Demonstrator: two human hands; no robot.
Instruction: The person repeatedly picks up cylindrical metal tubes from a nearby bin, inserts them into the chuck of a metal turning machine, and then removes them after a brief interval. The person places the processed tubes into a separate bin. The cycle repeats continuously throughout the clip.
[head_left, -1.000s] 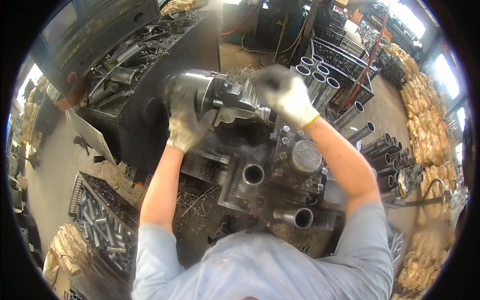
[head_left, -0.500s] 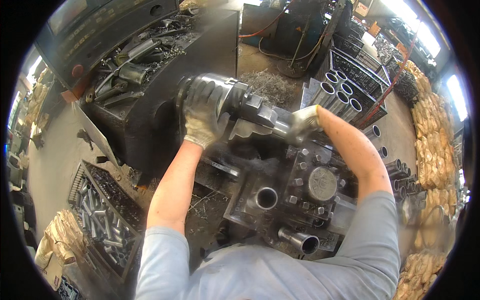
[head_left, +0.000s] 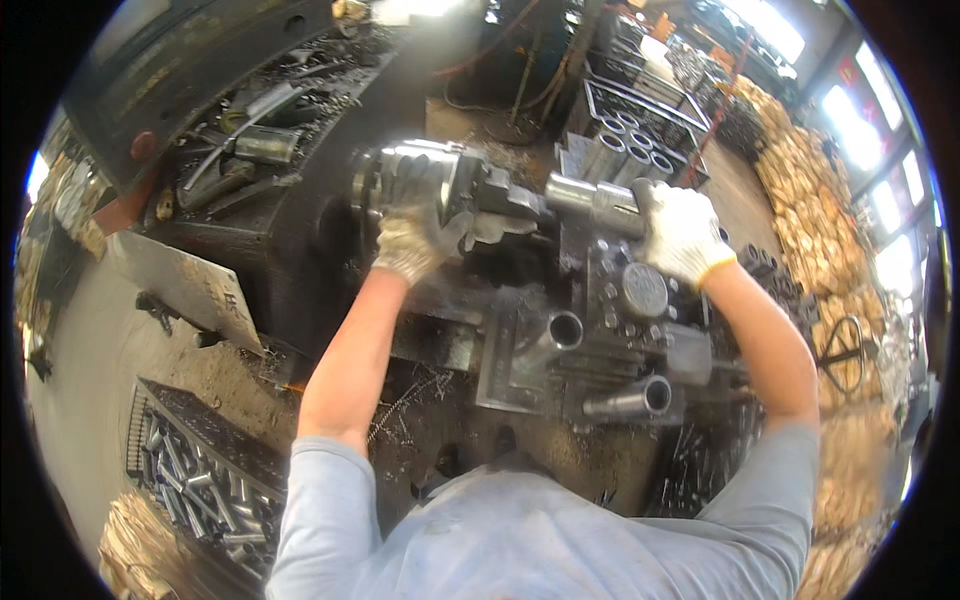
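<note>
The right hand is closed round one tube, right of one chuck; the left hand is laid open over the chuck.

I have the lathe chuck ahead, my left hand on it. Just right of its jaws, my right hand holds a metal tube. Nearer me sits the tool post, two short tubes before it. Upright tubes stand beyond; tube pieces fill a crate, lower left.
</note>
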